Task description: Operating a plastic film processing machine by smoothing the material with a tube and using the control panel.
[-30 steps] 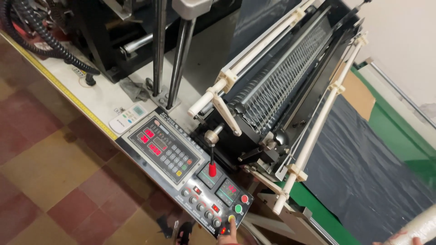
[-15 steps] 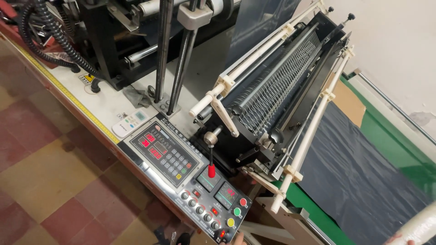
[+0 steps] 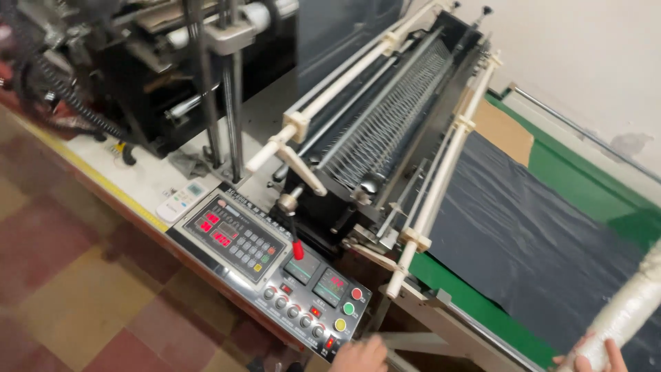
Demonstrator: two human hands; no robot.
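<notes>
Right hand (image 3: 593, 356) grasps plastic roll (image 3: 630, 310); left hand (image 3: 359, 355), grip unclear, at control panel (image 3: 275, 265) edge.

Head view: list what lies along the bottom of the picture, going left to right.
Tiled floor → control panel → left hand → green table edge → black plastic sheet → right hand on a clear film roll.

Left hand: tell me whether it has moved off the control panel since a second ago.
Yes. The left hand has slid off the control panel, right of and below its corner; earlier a finger was on the buttons near the green one.
</notes>
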